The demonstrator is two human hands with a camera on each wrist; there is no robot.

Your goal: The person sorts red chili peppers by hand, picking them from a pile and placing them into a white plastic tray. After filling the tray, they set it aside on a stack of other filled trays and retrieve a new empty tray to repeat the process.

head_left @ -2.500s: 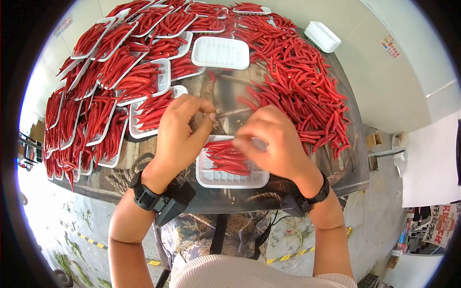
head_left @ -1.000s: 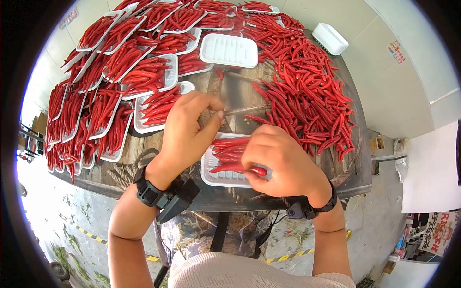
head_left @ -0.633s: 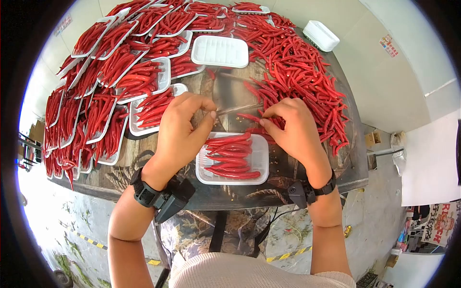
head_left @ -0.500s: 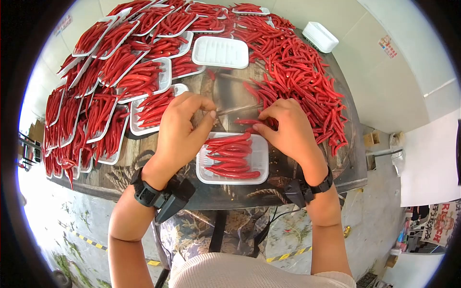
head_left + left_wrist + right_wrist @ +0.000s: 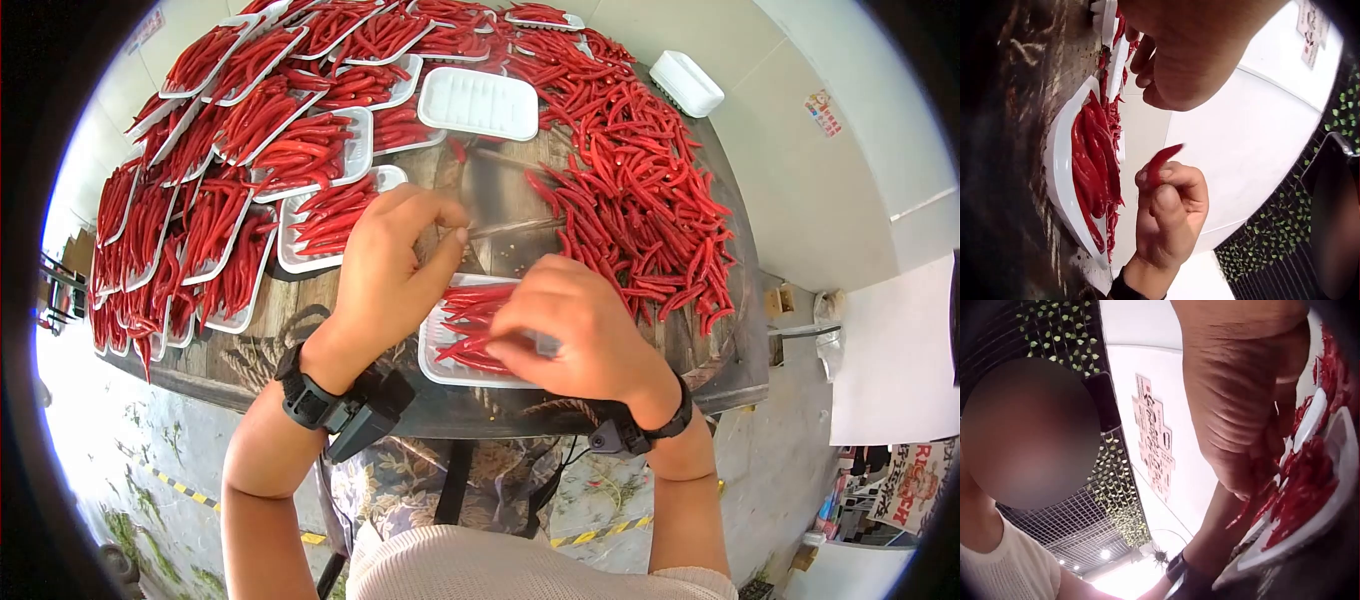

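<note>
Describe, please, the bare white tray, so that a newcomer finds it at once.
On the wooden table, look toward the far side. The bare tray lies between the filled trays on the left and the loose chilli heap on the right. Unlike those filled trays, it shows ribbed white plastic, without chillies.

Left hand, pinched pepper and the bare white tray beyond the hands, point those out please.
Left hand (image 5: 388, 262): head view, back of the hand.
Pinched pepper (image 5: 1159, 165): left wrist view, middle of its visible length.
Bare white tray (image 5: 478, 104): head view, ribbed middle.

Pale walls (image 5: 850, 225), grey floor (image 5: 765, 455), yellow-and-black tape (image 5: 188, 488), wooden table (image 5: 515, 190), dark ceiling grid (image 5: 1054, 530), leafy vines (image 5: 1124, 515), bright lights (image 5: 1105, 554)
</note>
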